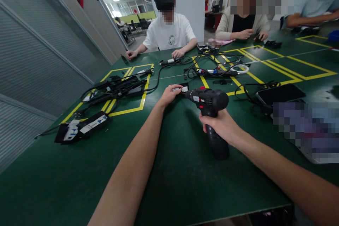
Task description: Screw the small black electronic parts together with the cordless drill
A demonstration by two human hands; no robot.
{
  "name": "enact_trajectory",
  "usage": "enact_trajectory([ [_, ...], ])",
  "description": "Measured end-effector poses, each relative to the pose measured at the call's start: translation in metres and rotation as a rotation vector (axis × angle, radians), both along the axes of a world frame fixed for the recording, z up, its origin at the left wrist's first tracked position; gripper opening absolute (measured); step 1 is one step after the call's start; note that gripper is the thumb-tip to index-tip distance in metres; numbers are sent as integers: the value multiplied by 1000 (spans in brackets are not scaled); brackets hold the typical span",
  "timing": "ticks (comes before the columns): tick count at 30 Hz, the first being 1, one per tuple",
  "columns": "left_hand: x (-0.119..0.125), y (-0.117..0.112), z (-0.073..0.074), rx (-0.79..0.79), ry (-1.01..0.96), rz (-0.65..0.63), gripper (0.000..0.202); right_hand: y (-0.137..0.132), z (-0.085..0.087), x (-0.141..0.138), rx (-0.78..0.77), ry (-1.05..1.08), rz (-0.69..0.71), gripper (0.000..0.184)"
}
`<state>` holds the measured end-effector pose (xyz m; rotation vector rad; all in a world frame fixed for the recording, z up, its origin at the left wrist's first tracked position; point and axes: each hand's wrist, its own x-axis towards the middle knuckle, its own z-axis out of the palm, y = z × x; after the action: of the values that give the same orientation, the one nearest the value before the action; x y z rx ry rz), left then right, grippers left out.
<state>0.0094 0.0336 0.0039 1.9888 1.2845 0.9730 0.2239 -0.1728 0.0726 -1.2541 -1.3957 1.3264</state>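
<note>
My right hand [221,125] is wrapped round the grip of a black cordless drill [209,103], which points left over the green table [172,169]. At the drill's nose my left hand [169,94] pinches a small silver and black part [182,88], holding it against the tip. Both forearms reach in from the bottom of the view.
A flat black device with white labels [84,126] lies at the left. A pile of black adapters and cables [116,88] sits inside yellow tape boxes. More cables and tools [217,70] lie further back. A dark tablet [280,93] lies right. Three other people sit across the table.
</note>
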Motion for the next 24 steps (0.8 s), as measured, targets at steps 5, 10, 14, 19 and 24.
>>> enact_trajectory([
  [5,1,0,0,1,-7,-4,33,-1,3,-1,-16,-13,2,6],
  [10,0,1,-1,25,9,-16,33,-1,2,-1,12,28,1,9],
  [14,-1,1,-1,28,25,-14,33,-1,2,-1,-3,25,-1,10],
  [19,0,0,0,27,20,-13,33,-1,3,-1,-7,26,1,10],
  [24,0,0,-1,6,8,1,33,-2,4,-1,-13,19,-6,8],
])
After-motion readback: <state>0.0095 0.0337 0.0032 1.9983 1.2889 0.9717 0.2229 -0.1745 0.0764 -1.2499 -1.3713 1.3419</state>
